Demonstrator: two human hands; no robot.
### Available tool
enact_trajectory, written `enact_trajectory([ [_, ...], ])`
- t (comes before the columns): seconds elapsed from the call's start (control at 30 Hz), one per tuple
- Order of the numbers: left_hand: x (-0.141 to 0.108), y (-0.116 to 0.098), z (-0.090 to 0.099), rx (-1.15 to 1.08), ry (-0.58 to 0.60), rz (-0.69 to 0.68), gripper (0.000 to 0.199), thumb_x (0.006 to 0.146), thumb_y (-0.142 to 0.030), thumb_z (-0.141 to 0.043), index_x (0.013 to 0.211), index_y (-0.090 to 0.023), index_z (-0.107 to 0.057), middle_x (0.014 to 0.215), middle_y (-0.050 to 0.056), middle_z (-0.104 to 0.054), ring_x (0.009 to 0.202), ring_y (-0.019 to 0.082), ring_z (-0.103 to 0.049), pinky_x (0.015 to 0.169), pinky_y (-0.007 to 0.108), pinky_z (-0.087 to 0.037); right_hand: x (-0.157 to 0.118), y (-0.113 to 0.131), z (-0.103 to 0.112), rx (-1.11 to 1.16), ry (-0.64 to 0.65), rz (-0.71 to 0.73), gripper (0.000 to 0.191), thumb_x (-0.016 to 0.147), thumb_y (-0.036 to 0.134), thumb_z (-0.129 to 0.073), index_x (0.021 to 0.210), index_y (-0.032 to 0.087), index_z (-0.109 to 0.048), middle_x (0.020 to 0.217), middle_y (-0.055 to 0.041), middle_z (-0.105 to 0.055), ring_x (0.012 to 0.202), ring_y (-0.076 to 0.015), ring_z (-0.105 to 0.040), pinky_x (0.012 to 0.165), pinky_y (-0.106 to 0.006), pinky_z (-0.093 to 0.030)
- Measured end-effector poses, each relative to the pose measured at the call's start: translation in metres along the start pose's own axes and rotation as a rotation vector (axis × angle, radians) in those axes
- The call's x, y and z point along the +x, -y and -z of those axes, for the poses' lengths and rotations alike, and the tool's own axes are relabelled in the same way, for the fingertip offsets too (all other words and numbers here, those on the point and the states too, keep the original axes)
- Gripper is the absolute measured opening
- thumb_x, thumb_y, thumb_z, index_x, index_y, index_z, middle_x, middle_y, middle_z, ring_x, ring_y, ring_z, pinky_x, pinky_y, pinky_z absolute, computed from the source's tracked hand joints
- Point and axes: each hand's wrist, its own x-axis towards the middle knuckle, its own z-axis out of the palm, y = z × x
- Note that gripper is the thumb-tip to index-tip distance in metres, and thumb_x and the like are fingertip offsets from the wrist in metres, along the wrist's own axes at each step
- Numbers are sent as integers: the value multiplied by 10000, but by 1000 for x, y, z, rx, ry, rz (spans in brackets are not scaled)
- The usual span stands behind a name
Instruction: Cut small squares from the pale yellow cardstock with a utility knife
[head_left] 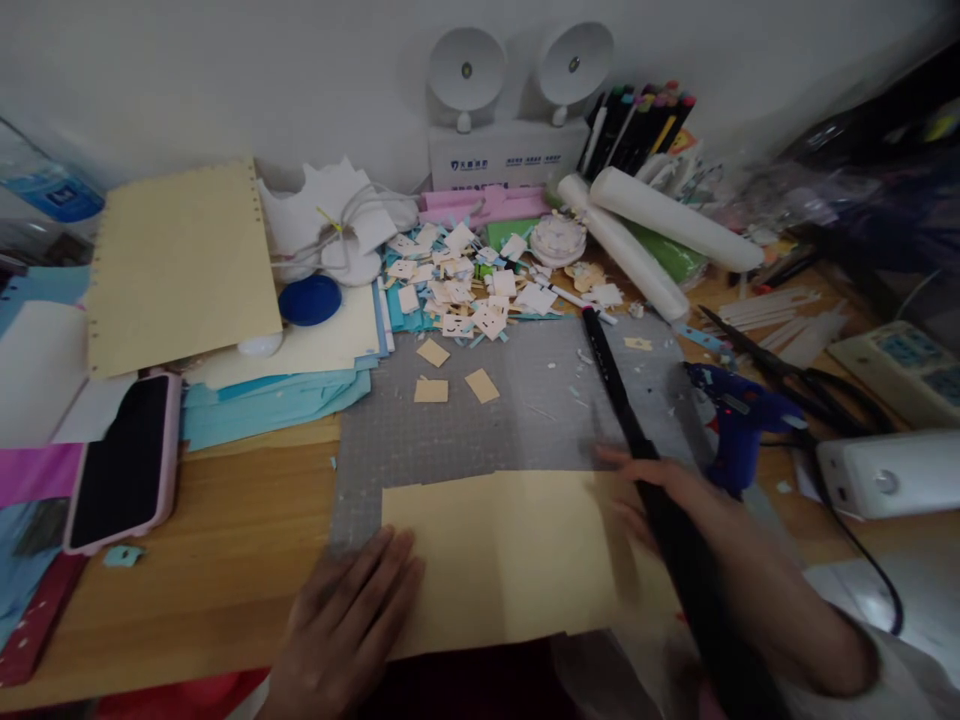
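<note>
A sheet of tan card [555, 560] with a slightly uneven top edge lies across the front of the grey cutting mat [525, 400]. My left hand [360, 600] rests flat on its left end, fingers stretched out. My right hand [712, 520], somewhat blurred, is over the right end. A long black rod [615, 380] with a pinkish tip slants through that hand, a finger seeming to cross over it; its exact kind I cannot make out. Beyond the card lie three small tan card rectangles [481, 386].
Small paper cutouts with drawn faces [472, 290] pile up at the back. A blue glue gun [739, 415], black scissors [810, 380] and a white device [892, 475] stand on the right. A phone [124, 460], blue paper [277, 405] and a punched tan sheet [180, 265] are leftward.
</note>
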Motion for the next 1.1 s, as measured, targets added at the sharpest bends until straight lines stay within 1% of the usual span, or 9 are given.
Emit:
enact_trajectory([
  [0.1, 1, -1, 1, -29, -10, 14, 379, 1053, -233, -378, 1352, -241, -611, 1348, 31, -663, 1409, 129, -445, 1220, 297, -152, 14, 9, -11, -71, 114, 116, 210, 917, 383, -567, 1077, 296, -672, 1120, -63, -737, 1021, -283, -699, 858, -434, -571],
  [0.23, 2, -1, 2, -29, 3, 6, 376, 1057, -239, -359, 1277, -208, -662, 1374, 42, -644, 1430, 136, -407, 1229, 302, -114, 23, 6, -14, -104, 135, 118, 147, 930, 398, -574, 991, 275, -627, 875, -28, -692, 807, -231, -672, 701, -354, -541],
  [0.33, 0, -1, 2, -22, -8, -4, 377, 1062, -243, -359, 1277, -201, -666, 1384, 42, -637, 1424, 153, -416, 1230, 316, -126, 26, 7, -16, -64, 162, 62, 187, 900, 422, -623, 1013, 282, -575, 833, 11, -659, 710, -199, -637, 629, -313, -515],
  [0.47, -1, 2, -1, 14, 4, -29, 396, 1078, -278, -329, 1276, -220, -668, 1387, 26, -636, 1401, 158, -439, 1237, 337, -122, 26, 21, -17, 34, 360, -47, 86, 930, 350, -538, 939, 269, -566, 795, 36, -641, 702, -176, -627, 621, -272, -492],
  [0.53, -1, 4, -2, 30, 9, -45, 402, 1075, -262, -322, 1262, -225, -676, 1381, 24, -641, 1398, 162, -442, 1239, 344, -122, 27, 28, -15, 76, 375, -96, 90, 943, 318, -488, 918, 268, -558, 775, 37, -619, 697, -176, -609, 605, -265, -470],
  [0.63, -1, 6, -3, 32, 3, -66, 383, 1062, -295, -360, 1251, -218, -685, 1371, 38, -648, 1384, 185, -461, 1241, 361, -124, 30, 31, -6, 85, 222, -81, 91, 952, 296, -471, 980, 290, -558, 849, 20, -625, 780, -194, -611, 641, -278, -463],
  [0.77, 1, 6, -3, 2, -1, -83, 447, 1015, -513, -481, 1264, -194, -672, 1369, 58, -648, 1339, 212, -506, 1247, 372, -102, 33, 28, 8, -6, -95, 92, 78, 905, 295, -559, 972, 292, -597, 954, -6, -660, 919, -220, -631, 774, -305, -480],
  [0.93, 1, 13, 13, -87, -49, -262, 367, 1068, -165, -346, 1245, -191, -667, 1304, 8, -689, 1314, 156, -544, 1190, 319, -287, 28, 29, 17, -89, -383, 253, 74, 890, 264, -630, 959, 273, -605, 973, -22, -658, 898, -203, -642, 854, -342, -485],
  [1.1, -9, 35, 49, -215, -105, -85, 415, 1023, -142, -392, 1404, -196, -547, 1346, 68, -658, 1249, 175, -618, 1022, 269, -515, 23, 26, 28, 46, -656, 317, 254, 758, 302, -781, 913, 272, -581, 847, -20, -658, 525, -158, -552, 483, -325, -449],
])
